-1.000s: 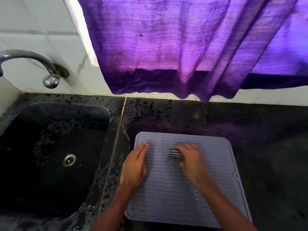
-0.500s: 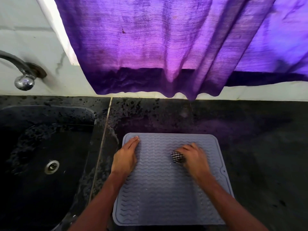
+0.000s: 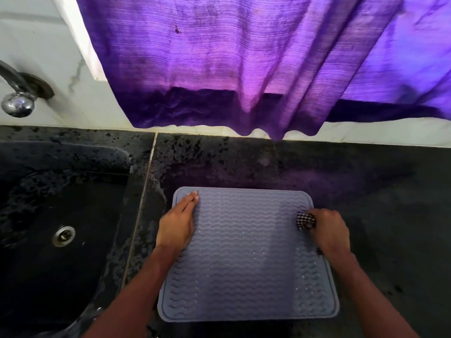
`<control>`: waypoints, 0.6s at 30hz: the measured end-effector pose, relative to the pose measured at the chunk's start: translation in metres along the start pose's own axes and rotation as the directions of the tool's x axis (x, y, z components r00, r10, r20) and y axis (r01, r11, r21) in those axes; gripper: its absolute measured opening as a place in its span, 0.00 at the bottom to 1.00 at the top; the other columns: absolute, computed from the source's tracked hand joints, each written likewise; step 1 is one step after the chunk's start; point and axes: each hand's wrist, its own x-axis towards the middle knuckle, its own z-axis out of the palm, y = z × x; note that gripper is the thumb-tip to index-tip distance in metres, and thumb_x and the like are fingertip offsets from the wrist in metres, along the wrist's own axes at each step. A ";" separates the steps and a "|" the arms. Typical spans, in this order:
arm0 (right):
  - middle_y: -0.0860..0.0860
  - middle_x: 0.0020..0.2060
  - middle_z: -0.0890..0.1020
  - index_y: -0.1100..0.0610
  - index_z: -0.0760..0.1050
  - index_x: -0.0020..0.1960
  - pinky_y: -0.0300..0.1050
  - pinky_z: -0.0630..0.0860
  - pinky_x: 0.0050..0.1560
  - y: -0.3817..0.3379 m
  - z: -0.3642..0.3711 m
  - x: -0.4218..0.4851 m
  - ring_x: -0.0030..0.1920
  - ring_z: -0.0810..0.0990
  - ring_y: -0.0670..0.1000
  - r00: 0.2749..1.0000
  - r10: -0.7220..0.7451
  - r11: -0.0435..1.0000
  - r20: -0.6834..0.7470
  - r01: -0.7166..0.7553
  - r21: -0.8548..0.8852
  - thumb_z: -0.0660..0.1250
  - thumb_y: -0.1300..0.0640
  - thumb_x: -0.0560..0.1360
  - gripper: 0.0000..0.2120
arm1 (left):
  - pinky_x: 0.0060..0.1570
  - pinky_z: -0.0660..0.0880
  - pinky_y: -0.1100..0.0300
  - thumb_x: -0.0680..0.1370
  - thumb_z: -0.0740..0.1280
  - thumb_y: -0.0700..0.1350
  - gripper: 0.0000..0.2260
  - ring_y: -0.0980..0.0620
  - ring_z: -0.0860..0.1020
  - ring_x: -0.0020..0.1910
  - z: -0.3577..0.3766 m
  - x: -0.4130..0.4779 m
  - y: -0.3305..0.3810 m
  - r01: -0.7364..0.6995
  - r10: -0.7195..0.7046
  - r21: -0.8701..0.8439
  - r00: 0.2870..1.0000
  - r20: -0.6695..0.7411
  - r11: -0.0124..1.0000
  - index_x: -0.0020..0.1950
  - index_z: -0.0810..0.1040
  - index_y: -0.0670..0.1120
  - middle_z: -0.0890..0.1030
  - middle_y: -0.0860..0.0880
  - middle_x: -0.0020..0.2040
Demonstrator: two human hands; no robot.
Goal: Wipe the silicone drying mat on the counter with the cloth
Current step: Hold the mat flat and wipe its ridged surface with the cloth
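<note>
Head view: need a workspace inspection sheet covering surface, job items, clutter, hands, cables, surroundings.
Surface: dark speckled counter, with a seam running beside the sink.
Job's things: grey silicone mat lies flat on the counter, wavy ribs, droplets on its near right part; checked cloth is bunched at the mat's right edge.
Clutter: nothing seen.
Hands: left hand lies flat with straight fingers on the mat's left edge; right hand grips the cloth.
Cables: nothing seen.
Surroundings: black sink to the left; metal tap above it; purple curtain hangs on the wall behind.
</note>
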 end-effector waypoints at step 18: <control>0.42 0.43 0.83 0.46 0.82 0.47 0.50 0.79 0.40 -0.063 0.030 -0.026 0.46 0.80 0.53 0.919 -0.395 0.919 0.006 0.395 0.015 0.78 0.66 0.51 0.28 | 0.37 0.81 0.58 0.61 0.80 0.28 0.32 0.49 0.85 0.53 -0.005 0.003 -0.001 -0.079 0.079 0.060 0.997 0.008 0.995 0.65 0.81 0.39 0.81 0.46 0.66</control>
